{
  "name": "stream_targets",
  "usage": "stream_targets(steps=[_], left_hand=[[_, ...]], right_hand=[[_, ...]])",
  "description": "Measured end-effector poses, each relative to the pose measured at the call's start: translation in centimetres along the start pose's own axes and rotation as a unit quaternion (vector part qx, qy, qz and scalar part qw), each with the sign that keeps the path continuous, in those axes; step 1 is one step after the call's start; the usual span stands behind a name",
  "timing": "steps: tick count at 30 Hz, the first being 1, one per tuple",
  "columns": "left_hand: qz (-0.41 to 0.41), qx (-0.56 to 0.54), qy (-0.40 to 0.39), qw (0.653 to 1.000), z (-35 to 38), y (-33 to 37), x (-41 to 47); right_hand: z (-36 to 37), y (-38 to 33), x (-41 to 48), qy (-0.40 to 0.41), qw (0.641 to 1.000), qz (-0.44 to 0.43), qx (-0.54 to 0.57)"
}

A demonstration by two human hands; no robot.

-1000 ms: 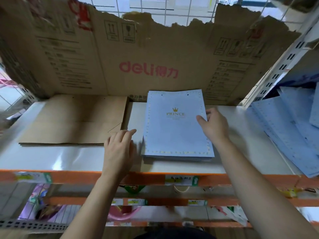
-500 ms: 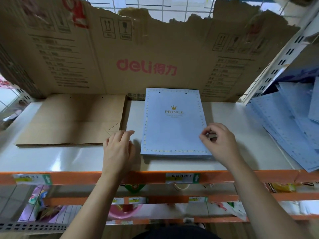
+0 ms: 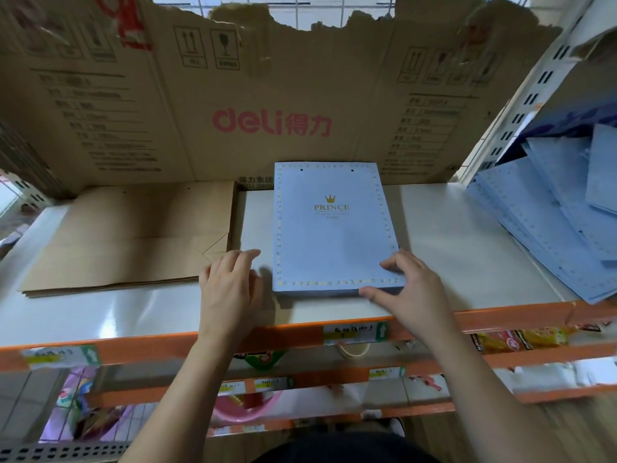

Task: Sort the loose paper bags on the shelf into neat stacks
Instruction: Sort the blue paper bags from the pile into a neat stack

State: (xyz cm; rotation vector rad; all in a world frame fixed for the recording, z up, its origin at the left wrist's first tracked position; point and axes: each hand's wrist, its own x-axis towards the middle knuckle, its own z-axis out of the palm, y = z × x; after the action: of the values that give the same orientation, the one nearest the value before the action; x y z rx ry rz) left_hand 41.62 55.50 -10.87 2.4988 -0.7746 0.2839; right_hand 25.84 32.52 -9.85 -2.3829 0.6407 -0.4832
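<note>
Blue stack (image 3: pixel 334 235): flat pale-blue paper bags, the top one printed with a gold crown and "PRINCE". The edges are squared, and it lies on the shelf (image 3: pixel 450 235) with its far end against or just short of the cardboard.
Right hand (image 3: pixel 412 289): at the stack's near right corner. The thumb lies along the front edge and the curled fingers rest on top, so the corner is pinched between them.
Left hand (image 3: pixel 227 285): palm down on the shelf just left of the stack's near left corner, fingers loosely bent and close together, holding nothing. Whether it touches the stack cannot be told.
Brown bags (image 3: pixel 127 238): a low flat pile left of the stack, with a strip of bare shelf between them.
Loose bags (image 3: pixel 551 228): more blue bags well to the right of the stack, fanned and overlapping at a slant, the nearest reaching past the shelf's front edge.
Cardboard (image 3: pixel 267 95): a torn box panel printed "deli", standing upright behind the stack as the bay's back wall.
Rail (image 3: pixel 133 345): orange, in front of the stack, with paper labels stuck on it.
Basin (image 3: pixel 247 409): pink, on a lower shelf below the stack; what it holds is too blurred to tell.
</note>
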Motion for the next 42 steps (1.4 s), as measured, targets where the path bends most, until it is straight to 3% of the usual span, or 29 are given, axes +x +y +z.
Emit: stream_targets(steps=[7,13,22,33,42], left_hand=[[0.046,-0.015,0.032,0.998,-0.6,0.8,0.3],[0.122,-0.010,0.039,0.992,-0.5,4.9,3.2],[0.249,-0.035,-0.032,0.967,4.4,20.2,4.1],[0.276,-0.068,-0.061,0.957,11.0,41.2,0.7],[0.301,-0.078,-0.085,0.947,15.7,51.2,-0.2]], right_hand=[[-0.6,0.3,0.4,-0.017,0.998,0.020,0.058],[-3.5,1.4,0.2,0.078,0.995,0.019,0.054],[-13.7,8.0,-1.9,0.172,0.983,0.056,0.013],[-29.6,21.6,-5.9,0.233,0.971,0.048,-0.019],[-36.2,29.7,-8.3,0.235,0.967,0.097,-0.027]])
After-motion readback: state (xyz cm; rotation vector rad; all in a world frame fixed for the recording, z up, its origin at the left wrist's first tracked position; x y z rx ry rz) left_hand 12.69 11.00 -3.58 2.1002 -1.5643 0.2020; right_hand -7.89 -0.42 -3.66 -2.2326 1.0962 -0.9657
